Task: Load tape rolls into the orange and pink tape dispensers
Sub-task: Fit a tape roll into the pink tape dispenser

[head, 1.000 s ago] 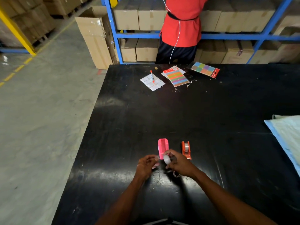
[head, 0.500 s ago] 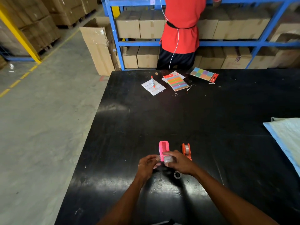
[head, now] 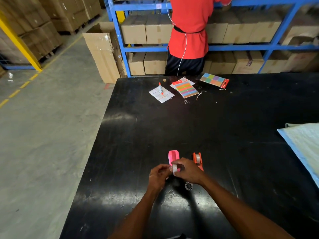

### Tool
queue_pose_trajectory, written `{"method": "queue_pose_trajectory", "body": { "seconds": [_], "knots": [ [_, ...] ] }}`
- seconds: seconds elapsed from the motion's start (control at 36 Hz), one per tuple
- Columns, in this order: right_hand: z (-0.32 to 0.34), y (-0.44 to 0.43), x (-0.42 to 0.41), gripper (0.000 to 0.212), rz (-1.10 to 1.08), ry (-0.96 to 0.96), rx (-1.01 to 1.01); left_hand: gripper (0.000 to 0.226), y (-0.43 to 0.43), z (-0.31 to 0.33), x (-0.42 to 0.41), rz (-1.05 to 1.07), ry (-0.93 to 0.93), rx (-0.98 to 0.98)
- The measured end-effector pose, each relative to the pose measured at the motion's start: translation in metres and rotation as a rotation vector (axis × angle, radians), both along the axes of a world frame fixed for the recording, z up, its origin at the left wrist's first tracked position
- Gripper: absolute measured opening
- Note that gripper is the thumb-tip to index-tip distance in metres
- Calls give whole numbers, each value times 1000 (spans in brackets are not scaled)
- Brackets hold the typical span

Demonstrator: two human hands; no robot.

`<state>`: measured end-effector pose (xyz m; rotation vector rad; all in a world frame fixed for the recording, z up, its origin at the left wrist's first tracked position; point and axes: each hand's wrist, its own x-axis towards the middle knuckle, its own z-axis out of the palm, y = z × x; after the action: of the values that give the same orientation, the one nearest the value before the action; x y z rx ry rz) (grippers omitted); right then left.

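Observation:
The pink tape dispenser (head: 173,156) lies on the black table (head: 189,126) with its well empty. To its right stands the orange tape dispenser (head: 197,160) with a clear roll inside. My right hand (head: 188,170) pinches a small clear tape roll (head: 174,168) just in front of the pink dispenser. My left hand (head: 158,176) touches the roll's left side with its fingertips. A small dark ring-shaped core (head: 188,185) lies on the table below my right wrist.
Sticker sheets (head: 185,87), a card with a red pen (head: 160,88) and a colour-label pack (head: 214,79) lie at the far edge. A pale blue padded sheet (head: 303,144) covers the right side. A person in a red shirt (head: 189,31) stands at blue shelving behind the table.
Both hands stay together on the tape roll beside the pink dispenser; the roll has turned slightly between the fingers. The camera view tilted down a little.

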<state>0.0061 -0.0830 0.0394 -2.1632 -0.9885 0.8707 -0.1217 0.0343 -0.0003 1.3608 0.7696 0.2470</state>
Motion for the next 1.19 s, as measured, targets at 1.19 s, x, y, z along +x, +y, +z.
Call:
{"method": "queue_pose_trajectory", "body": {
  "seconds": [1.19],
  "knots": [
    [-26,7,12,44,-329,303,317,17,22,12,27,-82,62,-27]
  ]
}}
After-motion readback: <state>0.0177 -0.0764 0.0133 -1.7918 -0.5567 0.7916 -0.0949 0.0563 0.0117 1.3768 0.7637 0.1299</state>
